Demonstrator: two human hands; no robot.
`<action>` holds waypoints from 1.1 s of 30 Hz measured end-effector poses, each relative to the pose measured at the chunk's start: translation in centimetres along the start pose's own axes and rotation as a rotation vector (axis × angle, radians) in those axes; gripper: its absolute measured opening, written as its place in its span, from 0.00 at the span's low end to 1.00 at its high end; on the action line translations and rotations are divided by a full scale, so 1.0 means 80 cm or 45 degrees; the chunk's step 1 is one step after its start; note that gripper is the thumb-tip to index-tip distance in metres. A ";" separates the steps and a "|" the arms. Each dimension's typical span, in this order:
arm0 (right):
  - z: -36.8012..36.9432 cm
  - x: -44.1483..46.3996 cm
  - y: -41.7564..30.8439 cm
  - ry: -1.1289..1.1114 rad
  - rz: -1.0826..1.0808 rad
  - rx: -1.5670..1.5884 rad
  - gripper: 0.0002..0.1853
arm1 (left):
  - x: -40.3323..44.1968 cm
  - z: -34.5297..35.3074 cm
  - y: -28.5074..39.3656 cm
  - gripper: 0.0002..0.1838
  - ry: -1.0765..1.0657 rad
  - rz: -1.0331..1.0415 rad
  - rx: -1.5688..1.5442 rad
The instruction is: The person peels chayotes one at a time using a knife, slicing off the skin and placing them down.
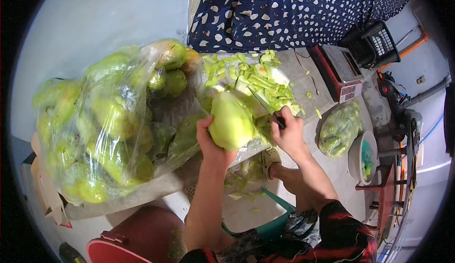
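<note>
My left hand (212,140) grips a large pale-green papaya (230,121) from below and the side, its surface smooth and mostly peeled. In my right hand (290,134) is a knife (263,101), fingers wrapped round its dark handle. The blade points up and to the left, just right of the fruit and apart from it. Beyond them, a heap of green peel strips (258,80) covers the table. To the left stands a clear plastic bag (113,116) full of green papayas, several showing at its mouth with yellow-orange patches.
At the table's right end sits a red weighing scale (339,71), with a black basket (374,43) behind it. On the floor are a filled plastic bag (340,129), a white tub (355,161) and a red bin (137,237). A dark patterned cloth (284,12) hangs behind.
</note>
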State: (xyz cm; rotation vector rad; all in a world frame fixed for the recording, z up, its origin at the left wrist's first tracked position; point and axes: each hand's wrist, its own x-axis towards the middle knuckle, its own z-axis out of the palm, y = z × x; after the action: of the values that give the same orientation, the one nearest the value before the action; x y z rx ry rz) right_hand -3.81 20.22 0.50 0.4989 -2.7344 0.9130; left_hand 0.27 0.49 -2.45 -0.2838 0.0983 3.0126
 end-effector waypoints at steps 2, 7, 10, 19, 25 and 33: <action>-0.003 -0.008 -0.002 0.062 -0.163 -0.008 0.11 | -0.001 0.006 0.001 0.31 -0.126 -0.040 -0.054; -0.017 -0.016 -0.031 0.121 -0.857 -0.148 0.22 | 0.010 0.013 -0.002 0.30 0.284 0.167 -0.141; -0.015 -0.018 -0.041 0.123 -0.948 -0.117 0.15 | 0.006 0.010 -0.012 0.30 0.158 0.126 -0.234; -0.009 -0.021 -0.044 0.161 -0.994 -0.126 0.12 | 0.012 0.001 -0.032 0.33 0.074 0.115 -0.231; -0.002 -0.019 -0.021 0.150 -0.803 -0.140 0.15 | 0.005 0.023 -0.030 0.29 0.282 0.235 -0.221; -0.018 -0.018 -0.030 0.052 -0.716 -0.023 0.18 | 0.004 0.022 -0.018 0.29 0.167 0.225 -0.128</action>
State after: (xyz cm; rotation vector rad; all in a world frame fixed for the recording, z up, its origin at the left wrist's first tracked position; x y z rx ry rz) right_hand -1.44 19.67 2.53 1.1495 -2.3532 0.7316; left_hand -0.23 2.10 -0.83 -0.5090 -0.0187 3.1768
